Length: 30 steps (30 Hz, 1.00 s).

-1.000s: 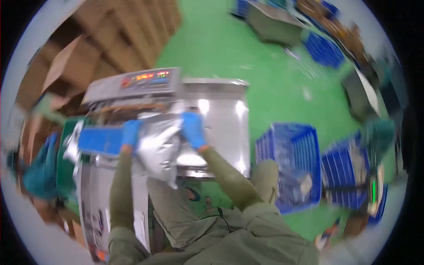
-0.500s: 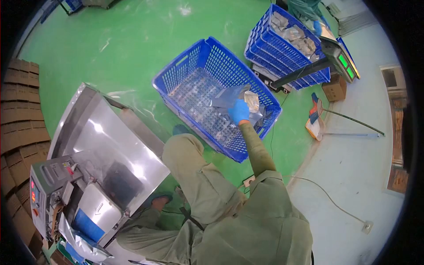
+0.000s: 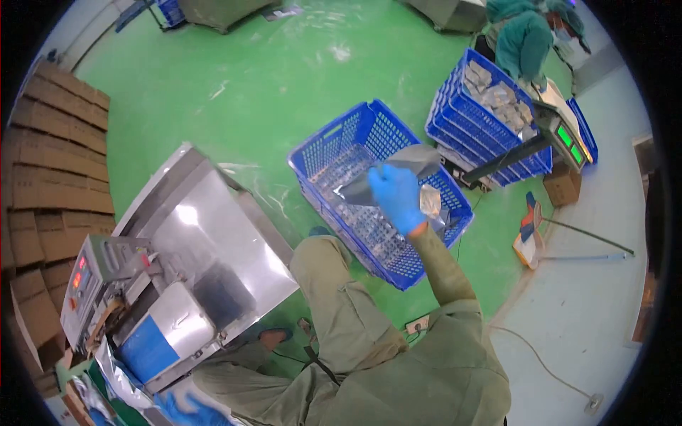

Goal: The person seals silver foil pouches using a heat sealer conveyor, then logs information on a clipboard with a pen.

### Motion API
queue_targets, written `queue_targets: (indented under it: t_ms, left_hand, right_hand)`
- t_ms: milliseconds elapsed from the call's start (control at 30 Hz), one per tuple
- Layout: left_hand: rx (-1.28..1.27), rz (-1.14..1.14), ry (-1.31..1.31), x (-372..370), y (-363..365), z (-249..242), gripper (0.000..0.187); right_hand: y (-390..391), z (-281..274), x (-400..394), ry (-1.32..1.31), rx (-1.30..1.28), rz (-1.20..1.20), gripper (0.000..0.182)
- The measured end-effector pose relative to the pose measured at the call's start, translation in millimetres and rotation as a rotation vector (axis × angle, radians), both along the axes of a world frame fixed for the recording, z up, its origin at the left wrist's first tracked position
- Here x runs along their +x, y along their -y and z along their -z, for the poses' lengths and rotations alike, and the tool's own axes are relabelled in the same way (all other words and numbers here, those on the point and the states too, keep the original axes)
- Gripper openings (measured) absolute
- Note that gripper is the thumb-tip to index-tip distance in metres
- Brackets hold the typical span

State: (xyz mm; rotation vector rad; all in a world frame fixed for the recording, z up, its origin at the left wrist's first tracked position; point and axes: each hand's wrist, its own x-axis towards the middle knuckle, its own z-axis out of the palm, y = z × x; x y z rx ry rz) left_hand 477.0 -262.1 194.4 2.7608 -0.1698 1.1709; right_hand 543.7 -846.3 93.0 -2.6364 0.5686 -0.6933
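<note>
My right hand (image 3: 396, 199), in a blue glove, is closed on a grey foil pouch (image 3: 359, 190) above the blue plastic crate (image 3: 320, 206). The pouch sticks out on both sides of my fingers. Beneath it, more silver foil pouches (image 3: 431, 201) lie at the crate's right end. At the bottom left edge is my left hand (image 3: 188, 412), also blue-gloved, with its fingers apart and partly cut off by the frame. It is nearest to a shiny silver foil sheet or bag (image 3: 117, 369) beside the steel machine (image 3: 170, 326).
A steel hopper-like tray (image 3: 213, 234) joins the machine with a red display. Stacked cartons (image 3: 60, 163) line the left. At upper right, a person (image 3: 522, 42) bends near a blue crate full of pouches (image 3: 490, 135) and a scale display (image 3: 565, 142). A socket block (image 3: 418, 325) lies on the floor.
My right hand has lifted a foil pouch up from the pouches in the crate. My left hand has come into view at bottom left. The camera view has shifted.
</note>
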Motion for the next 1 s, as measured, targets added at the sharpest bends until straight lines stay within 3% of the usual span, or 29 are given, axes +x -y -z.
queue_targets:
  t_ms: [67, 100, 167, 233, 333, 433, 467, 533, 600, 633, 667, 767, 800, 867, 967, 1000]
  left_hand:
    - [-0.560, 0.239, -0.315, 11, 70, 21, 0.060]
    - [-0.675, 0.355, -0.449, 22, 107, 22, 0.072]
    - [-0.385, 0.640, -0.484, 59, 150, 8, 0.091]
    - [-0.283, 0.585, -0.383, 98, 168, 12, 0.084]
    - [-0.540, 0.554, -0.505, 128, 113, 17, 0.076]
    - [-0.735, 0.488, -0.556, 128, 37, 30, 0.068]
    - [-0.784, 0.461, -0.568, 126, 17, 38, 0.066]
    - [-0.857, 0.428, -0.572, 123, -11, 53, 0.060]
    - [-0.902, 0.443, -0.561, 124, -27, 58, 0.055]
    - [-0.918, 0.466, -0.583, 124, -33, 57, 0.053]
    - [-1.110, 0.573, -0.695, 118, -38, 45, 0.063]
    - [-0.945, 0.595, -0.811, 111, -49, 6, 0.054]
    - [-0.968, 0.623, -0.801, 110, -56, -13, 0.050]
    - [-1.009, 0.679, -0.784, 108, -67, -54, 0.041]
    - [-0.482, 0.577, -0.747, 112, -63, -104, 0.027]
    - [-0.169, 0.597, -0.384, 118, -64, -94, 0.020]
  right_hand:
    - [-79, -97, -5, 0.181, -0.052, -0.200, 0.018]
    - [-119, -137, -9, 0.294, 0.000, -0.281, 0.020]
    - [-190, -206, -22, 0.327, -0.090, -0.532, 0.016]
    - [-251, -251, -30, 0.359, -0.072, -0.732, 0.010]
    - [-334, -276, -22, 0.267, 0.169, -0.933, 0.015]
    - [-376, -279, -3, 0.324, 0.205, -1.158, 0.019]
    - [-382, -292, -13, 0.236, 0.478, -1.150, 0.026]
    - [-390, -261, -7, 0.407, 0.529, -0.930, 0.033]
    - [-387, -224, 23, 0.552, 0.273, -0.702, 0.037]
    - [-389, -203, 43, 0.506, 0.277, -0.716, 0.034]
    - [-388, -181, 54, 0.441, 0.286, -0.720, 0.031]
    - [-383, -166, 81, 0.293, 0.190, -0.817, 0.019]
    - [-380, -165, 87, 0.352, 0.049, -0.799, 0.011]
    - [-378, -183, 88, 0.305, 0.103, -0.844, 0.011]
    - [-369, -180, 95, 0.290, -0.026, -0.940, 0.013]
    - [-362, -175, 100, 0.302, -0.107, -0.978, 0.014]
